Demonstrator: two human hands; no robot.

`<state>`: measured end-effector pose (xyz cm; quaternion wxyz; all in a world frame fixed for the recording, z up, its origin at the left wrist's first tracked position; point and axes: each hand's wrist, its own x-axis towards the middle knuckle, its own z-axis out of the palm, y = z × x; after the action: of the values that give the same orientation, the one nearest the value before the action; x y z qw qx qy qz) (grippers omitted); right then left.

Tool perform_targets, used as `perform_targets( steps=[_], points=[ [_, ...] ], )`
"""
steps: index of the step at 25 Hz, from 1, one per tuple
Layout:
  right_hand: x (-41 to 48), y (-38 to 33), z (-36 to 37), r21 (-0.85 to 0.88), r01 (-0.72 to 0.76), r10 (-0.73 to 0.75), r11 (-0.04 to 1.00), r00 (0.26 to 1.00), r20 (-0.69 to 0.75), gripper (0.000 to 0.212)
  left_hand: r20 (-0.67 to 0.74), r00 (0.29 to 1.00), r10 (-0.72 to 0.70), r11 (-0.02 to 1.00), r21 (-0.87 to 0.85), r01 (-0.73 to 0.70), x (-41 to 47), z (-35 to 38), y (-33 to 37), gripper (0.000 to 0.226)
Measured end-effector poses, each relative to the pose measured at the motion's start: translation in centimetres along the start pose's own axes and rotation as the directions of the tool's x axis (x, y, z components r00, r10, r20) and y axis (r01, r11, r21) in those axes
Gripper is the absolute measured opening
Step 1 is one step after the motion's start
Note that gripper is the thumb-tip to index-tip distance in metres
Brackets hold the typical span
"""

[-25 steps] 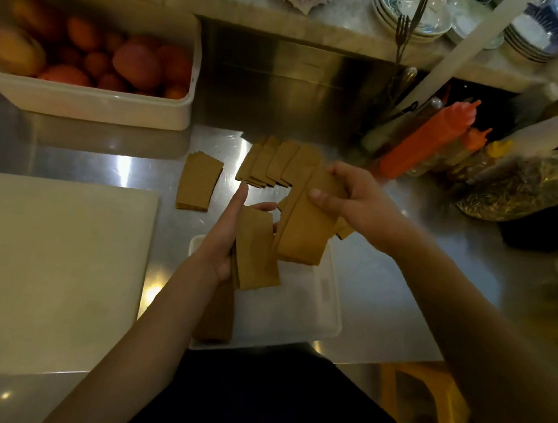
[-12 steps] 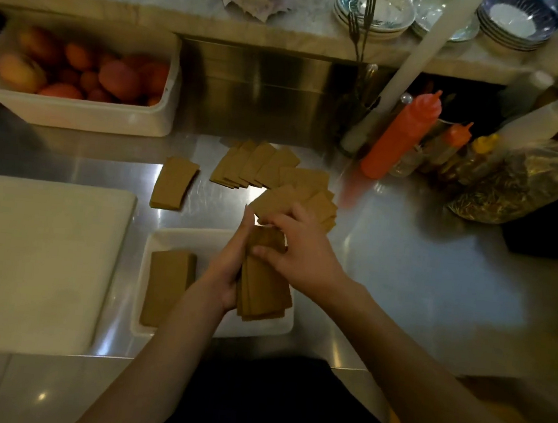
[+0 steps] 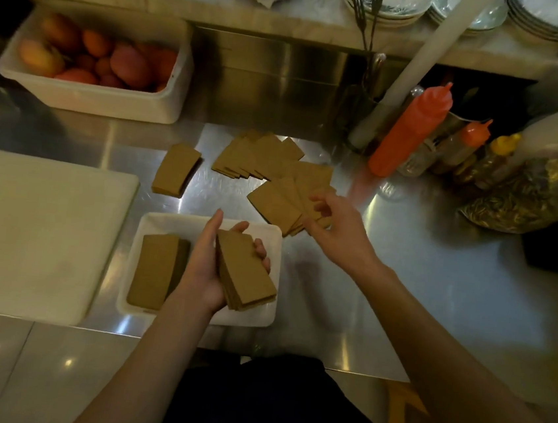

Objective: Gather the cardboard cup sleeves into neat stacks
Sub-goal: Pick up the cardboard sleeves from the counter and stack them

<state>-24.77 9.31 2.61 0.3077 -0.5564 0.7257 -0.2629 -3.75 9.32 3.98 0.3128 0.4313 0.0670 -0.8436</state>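
My left hand [image 3: 208, 266] cradles a squared stack of brown cardboard sleeves [image 3: 247, 271] over a white tray [image 3: 200, 225]. A second neat stack [image 3: 154, 269] lies flat in the tray's left half. My right hand [image 3: 332, 230] hovers over a fanned pile of loose sleeves [image 3: 280, 201] on the steel counter, its fingers curled at the pile's right edge; whether they pinch a sleeve is unclear. Farther back lies another fanned spread of sleeves [image 3: 259, 156], and a small separate stack [image 3: 175, 169] sits to the left.
A white cutting board [image 3: 27, 229] fills the left. A white bin of fruit [image 3: 97, 61] stands at the back left. Squeeze bottles [image 3: 414, 125] and a bag [image 3: 531, 193] crowd the back right. Plates and forks sit on the ledge above.
My right hand let go of the stack in my left hand and moved up and right to the loose pile. The left hand keeps the stack over the tray.
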Motion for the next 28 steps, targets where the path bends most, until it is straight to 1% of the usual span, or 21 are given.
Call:
perform_targets(
  steps=[2, 4, 7, 8, 10, 12, 13, 15, 17, 20, 21, 22, 23, 24, 25, 26, 27, 28],
  points=[
    [1.5, 0.1, 0.5, -0.022, -0.017, 0.018, 1.0, 0.999, 0.05, 0.042, 0.036, 0.999, 0.015, 0.999, -0.033, -0.013, -0.4, 0.3, 0.3, 0.047],
    [3.4, 0.1, 1.4, -0.091, -0.019, 0.027, 0.996, 0.995, 0.095, 0.045, 0.065, 0.996, 0.054, 0.998, -0.036, -0.052, -0.6, 0.5, 0.9, 0.048],
    [6.3, -0.6, 3.0, -0.282, 0.025, 0.029, 0.959, 0.982, 0.185, 0.049, 0.109, 0.992, 0.059, 0.996, -0.069, -0.052, 0.1, 0.0, 2.3, 0.044],
    [7.1, -0.8, 3.6, -0.377, 0.064, 0.028, 0.924, 0.972, 0.235, 0.048, 0.137, 0.99, 0.042, 0.997, -0.076, -0.031, 0.3, -0.2, 2.7, 0.043],
    [9.1, -1.7, 4.7, -0.562, 0.158, 0.039, 0.812, 0.946, 0.321, 0.044, 0.179, 0.984, -0.001, 0.996, -0.086, 0.017, 1.1, -1.0, 3.9, 0.043],
    [10.6, -2.5, 5.8, -0.666, 0.242, 0.039, 0.706, 0.925, 0.377, 0.044, 0.213, 0.977, -0.029, 0.994, -0.097, 0.05, 1.8, -1.6, 5.1, 0.046],
    [11.3, -2.9, 6.4, -0.698, 0.27, 0.048, 0.663, 0.915, 0.4, 0.047, 0.229, 0.972, -0.042, 0.993, -0.097, 0.066, 2.1, -1.8, 5.8, 0.047],
    [12.1, -3.1, 7.3, -0.727, 0.314, 0.075, 0.611, 0.891, 0.448, 0.055, 0.241, 0.969, -0.051, 0.993, -0.089, 0.075, 2.8, -2.2, 7.1, 0.045],
    [12.4, -3.1, 7.7, -0.739, 0.362, 0.08, 0.568, 0.869, 0.488, 0.057, 0.246, 0.968, -0.041, 0.994, -0.085, 0.064, 3.4, -2.4, 8.0, 0.041],
    [12.3, -3.2, 8.0, -0.755, 0.405, 0.007, 0.515, 0.879, 0.476, 0.059, 0.262, 0.964, -0.035, 0.996, -0.069, 0.055, 4.1, -2.4, 9.1, 0.037],
    [12.2, -3.3, 8.1, -0.749, 0.409, -0.024, 0.521, 0.884, 0.466, 0.058, 0.272, 0.962, -0.03, 0.997, -0.058, 0.048, 4.2, -2.3, 9.2, 0.037],
    [12.1, -3.3, 8.1, -0.715, 0.374, -0.027, 0.591, 0.895, 0.446, 0.054, 0.286, 0.958, -0.033, 0.998, -0.044, 0.047, 4.3, -2.1, 9.4, 0.038],
    [12.2, -3.4, 7.8, -0.642, 0.283, 0.018, 0.712, 0.907, 0.42, 0.048, 0.302, 0.952, -0.045, 0.998, -0.03, 0.057, 4.4, -1.9, 9.7, 0.039],
    [12.6, -3.6, 7.2, -0.545, 0.147, 0.11, 0.825, 0.905, 0.411, 0.043, 0.312, 0.948, -0.057, 0.998, -0.015, 0.065, 4.5, -1.8, 9.9, 0.04],
    [13.0, -3.6, 6.3, -0.452, 0.018, 0.191, 0.892, 0.89, 0.413, 0.039, 0.319, 0.945, -0.065, 0.998, -0.001, 0.069, 4.7, -1.8, 10.2, 0.041],
    [13.6, -3.4, 5.0, -0.39, -0.074, 0.241, 0.918, 0.885, 0.399, 0.037, 0.325, 0.943, -0.068, 0.998, 0.014, 0.067, 4.9, -1.8, 10.5, 0.043],
    [14.2, -3.4, 3.7, -0.365, -0.126, 0.269, 0.922, 0.888, 0.372, 0.036, 0.329, 0.942, -0.07, 0.998, 0.025, 0.065, 5.0, -1.8, 10.8, 0.046],
    [14.6, -3.3, 2.5, -0.376, -0.147, 0.29, 0.915, 0.888, 0.358, 0.038, 0.336, 0.939, -0.068, 0.998, 0.029, 0.062, 5.3, -2.0, 11.0, 0.047]
  ],
)
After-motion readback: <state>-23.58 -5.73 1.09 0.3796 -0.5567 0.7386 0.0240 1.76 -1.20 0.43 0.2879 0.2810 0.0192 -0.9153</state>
